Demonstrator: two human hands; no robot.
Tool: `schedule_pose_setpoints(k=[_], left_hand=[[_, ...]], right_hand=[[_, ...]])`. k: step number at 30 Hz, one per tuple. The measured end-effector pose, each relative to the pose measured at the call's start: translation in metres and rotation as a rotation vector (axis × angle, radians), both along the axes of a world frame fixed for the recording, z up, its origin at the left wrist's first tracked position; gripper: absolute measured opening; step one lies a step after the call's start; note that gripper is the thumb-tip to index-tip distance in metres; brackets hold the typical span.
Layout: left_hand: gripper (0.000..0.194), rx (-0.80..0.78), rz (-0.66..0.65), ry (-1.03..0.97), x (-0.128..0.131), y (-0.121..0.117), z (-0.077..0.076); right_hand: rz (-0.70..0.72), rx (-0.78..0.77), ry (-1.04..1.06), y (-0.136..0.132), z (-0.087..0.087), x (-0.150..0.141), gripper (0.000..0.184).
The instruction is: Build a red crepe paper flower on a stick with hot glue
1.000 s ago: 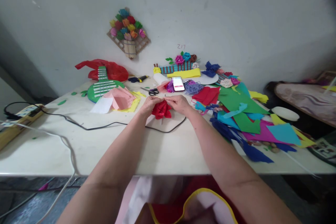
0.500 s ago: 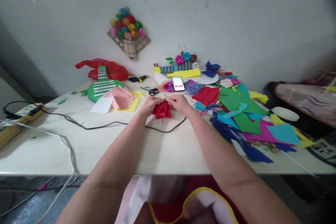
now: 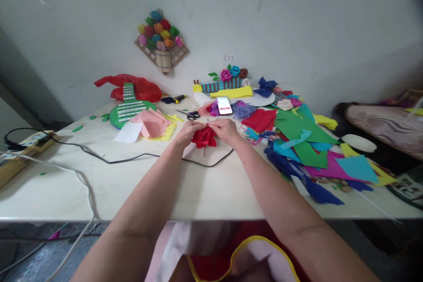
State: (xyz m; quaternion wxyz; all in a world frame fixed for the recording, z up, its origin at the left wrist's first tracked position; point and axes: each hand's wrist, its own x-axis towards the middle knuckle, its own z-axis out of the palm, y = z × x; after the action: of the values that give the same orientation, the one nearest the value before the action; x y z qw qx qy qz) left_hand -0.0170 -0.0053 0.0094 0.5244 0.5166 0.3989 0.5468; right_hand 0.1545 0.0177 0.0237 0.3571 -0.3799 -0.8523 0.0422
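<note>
A red paper flower [image 3: 204,136] with crinkled petals hangs head-down between my hands, low over the table. My left hand [image 3: 189,132] is closed at its upper left side, fingers pinched near the top. From the right, my right hand [image 3: 225,128] pinches at the flower's top with thumb and fingertips. A thin pale stick-like piece shows by the left fingertips, and a small dark spot sits between the two hands; both are too small to make out. Just behind my left hand lie black-handled scissors [image 3: 193,115]. A lit phone [image 3: 224,105] stands beyond my right hand.
A black cable [image 3: 125,157] crosses the table [image 3: 109,194] below the hands. Pink paper [image 3: 152,124] and a green guitar-shaped craft [image 3: 117,116] lie left. Red paper [image 3: 260,120], purple yarn [image 3: 243,110] and green paper sheets [image 3: 297,125] lie right. A power strip [image 3: 29,152] sits far left.
Both hands stay in nearly the same place around the red paper flower. My right hand's fingers shift slightly at its top; the rest of the table looks unchanged.
</note>
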Motion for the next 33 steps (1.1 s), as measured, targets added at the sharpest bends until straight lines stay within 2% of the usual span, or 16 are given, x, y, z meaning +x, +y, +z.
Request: schedule_pose_setpoints(k=[6, 17, 22, 29, 33], left_hand=[[0.029, -0.048, 0.0, -0.083, 0.0005, 0.0028, -0.0016], [0.03, -0.046, 0.001, -0.145, 0.0041, 0.0034, -0.0038], [0.029, -0.016, 0.018, -0.131, 0.0049, 0.0019, -0.0009], [0.046, -0.001, 0.059, -0.021, 0.0062, 0.0023, -0.0024], [0.046, 0.029, 0.069, 0.021, 0.0062, 0.0018, -0.0024]], right_hand=[[-0.01, 0.015, 0.032, 0.0024, -0.0016, -0.0011, 0.021], [-0.026, -0.012, 0.061, 0.0019, 0.0005, -0.0017, 0.02], [-0.029, -0.016, 0.071, 0.0005, 0.0012, -0.0025, 0.019], [-0.058, 0.056, 0.016, -0.0019, 0.0004, -0.0041, 0.019], [-0.049, 0.072, -0.005, -0.0025, -0.0015, -0.0043, 0.019]])
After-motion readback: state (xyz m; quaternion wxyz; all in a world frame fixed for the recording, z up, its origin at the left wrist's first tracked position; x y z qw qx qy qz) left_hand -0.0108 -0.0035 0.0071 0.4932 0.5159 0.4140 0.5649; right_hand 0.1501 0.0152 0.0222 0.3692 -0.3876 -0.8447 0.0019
